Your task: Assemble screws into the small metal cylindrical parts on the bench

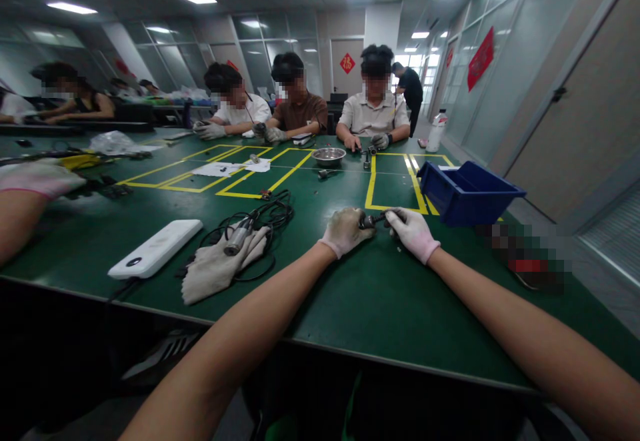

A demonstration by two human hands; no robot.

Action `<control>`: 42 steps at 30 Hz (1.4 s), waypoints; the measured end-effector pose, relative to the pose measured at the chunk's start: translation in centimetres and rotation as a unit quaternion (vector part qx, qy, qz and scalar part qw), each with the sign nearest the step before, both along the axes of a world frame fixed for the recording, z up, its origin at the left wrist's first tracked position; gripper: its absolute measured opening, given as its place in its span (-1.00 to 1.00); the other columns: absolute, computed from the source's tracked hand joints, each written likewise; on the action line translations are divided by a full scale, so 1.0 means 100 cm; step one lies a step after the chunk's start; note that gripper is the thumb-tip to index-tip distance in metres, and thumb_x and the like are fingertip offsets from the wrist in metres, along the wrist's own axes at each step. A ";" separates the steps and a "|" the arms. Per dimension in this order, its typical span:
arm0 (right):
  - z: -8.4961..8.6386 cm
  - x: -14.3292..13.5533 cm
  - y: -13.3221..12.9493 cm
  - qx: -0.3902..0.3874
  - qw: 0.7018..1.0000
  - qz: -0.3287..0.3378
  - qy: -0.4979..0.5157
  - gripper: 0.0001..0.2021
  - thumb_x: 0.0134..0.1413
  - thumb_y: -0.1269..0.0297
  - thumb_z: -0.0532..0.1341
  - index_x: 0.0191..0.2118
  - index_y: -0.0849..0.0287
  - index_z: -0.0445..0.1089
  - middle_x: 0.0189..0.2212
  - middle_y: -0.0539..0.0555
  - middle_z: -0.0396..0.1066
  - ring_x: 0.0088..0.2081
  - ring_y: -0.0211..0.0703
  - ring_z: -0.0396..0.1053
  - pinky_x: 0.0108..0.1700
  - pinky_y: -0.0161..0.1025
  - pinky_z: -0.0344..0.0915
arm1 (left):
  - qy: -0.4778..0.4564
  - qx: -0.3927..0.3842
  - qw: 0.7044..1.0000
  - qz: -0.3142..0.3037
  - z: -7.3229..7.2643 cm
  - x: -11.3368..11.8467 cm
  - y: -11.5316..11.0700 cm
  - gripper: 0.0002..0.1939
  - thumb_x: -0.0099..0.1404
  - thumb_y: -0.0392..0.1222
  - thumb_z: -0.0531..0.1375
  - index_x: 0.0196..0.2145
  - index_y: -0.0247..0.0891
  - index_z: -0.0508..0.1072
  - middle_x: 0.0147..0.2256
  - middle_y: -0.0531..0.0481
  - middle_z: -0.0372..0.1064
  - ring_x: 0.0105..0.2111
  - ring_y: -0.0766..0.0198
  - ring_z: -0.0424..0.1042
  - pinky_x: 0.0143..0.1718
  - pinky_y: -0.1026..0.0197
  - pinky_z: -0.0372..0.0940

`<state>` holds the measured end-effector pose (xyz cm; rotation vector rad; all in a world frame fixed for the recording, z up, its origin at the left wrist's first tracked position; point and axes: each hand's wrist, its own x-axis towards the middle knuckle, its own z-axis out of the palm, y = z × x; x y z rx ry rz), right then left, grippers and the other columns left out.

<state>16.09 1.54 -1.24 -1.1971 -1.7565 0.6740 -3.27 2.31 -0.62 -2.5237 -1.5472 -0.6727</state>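
Both my hands wear pale gloves and meet above the green table [330, 321]. My left hand [346, 230] has its fingers wrapped round the thick end of a dark metal part [369, 222]. My right hand [411, 231] pinches the thin end of the same part, just to the right. The part lies roughly level between the two hands, and the fingers cover some of it. A tiny light piece [399, 249] rests on the table below my right hand.
A blue bin [470, 194] stands right of my hands. A metal bowl [329, 156] is beyond them. Left are a white device [156, 248], a grey glove [213, 271] and black cables [275, 211]. Several people sit around; a co-worker's gloved hand [43, 178] is far left.
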 end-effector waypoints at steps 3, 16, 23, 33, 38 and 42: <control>0.001 0.000 -0.003 -0.014 1.000 0.024 -0.009 -0.61 0.13 0.02 0.05 -0.13 0.20 0.40 -0.45 0.04 0.43 -0.55 -0.28 0.34 -0.52 -0.34 0.27 | 0.013 0.011 1.000 -0.021 0.002 -0.002 -0.001 -0.63 0.16 0.12 0.15 -0.34 -0.27 0.45 -0.33 -0.12 0.40 -0.30 0.11 0.38 -0.26 0.14 0.22; 0.003 -0.005 -0.007 0.101 0.978 0.024 -0.179 -0.75 0.18 0.12 0.06 -0.22 0.17 0.33 -0.32 0.08 0.42 -0.29 -0.17 0.39 -0.24 -0.27 0.25 | -0.008 -0.035 0.991 -0.127 -0.001 0.005 -0.005 -0.57 0.21 0.17 0.07 -0.29 -0.28 0.44 -0.30 -0.13 0.41 -0.27 0.14 0.39 -0.23 0.15 0.24; 0.001 -0.011 -0.011 0.107 0.960 0.034 -0.258 -0.71 0.20 0.09 0.04 -0.12 0.15 0.31 -0.22 0.12 0.40 -0.20 -0.15 0.38 -0.17 -0.24 0.25 | 0.027 -0.047 0.986 -0.159 -0.001 0.002 -0.005 -0.49 0.23 0.16 0.04 -0.04 -0.27 0.34 -0.07 -0.16 0.32 -0.07 0.07 0.31 -0.06 0.11 0.22; 0.004 0.000 -0.004 0.042 0.988 0.021 -0.149 -0.66 0.21 0.07 -0.01 -0.13 0.16 0.36 -0.32 0.06 0.45 -0.35 -0.22 0.39 -0.26 -0.27 0.27 | -0.005 -0.085 0.994 -0.071 0.002 -0.004 -0.001 -0.59 0.22 0.09 0.09 -0.08 -0.18 0.38 -0.15 -0.09 0.40 -0.15 0.10 0.37 -0.16 0.15 0.25; 0.003 0.003 0.002 -0.003 0.998 0.017 -0.063 -0.61 0.17 0.00 0.02 -0.14 0.20 0.36 -0.37 0.07 0.44 -0.46 -0.26 0.37 -0.36 -0.28 0.30 | -0.005 -0.080 0.996 -0.039 -0.004 -0.012 0.006 -0.54 0.23 0.16 0.04 -0.06 -0.19 0.36 -0.17 -0.10 0.38 -0.16 0.10 0.36 -0.18 0.15 0.24; -0.001 -0.001 0.013 -0.002 0.999 0.033 0.006 -0.54 0.07 -0.02 0.13 -0.02 0.21 0.31 -0.18 0.14 0.42 -0.39 -0.25 0.39 -0.35 -0.28 0.34 | 0.047 -0.056 0.996 -0.052 -0.012 -0.009 0.007 -0.37 0.17 0.30 0.00 -0.01 -0.23 0.33 -0.04 -0.19 0.28 -0.03 -0.02 0.26 -0.05 0.03 0.16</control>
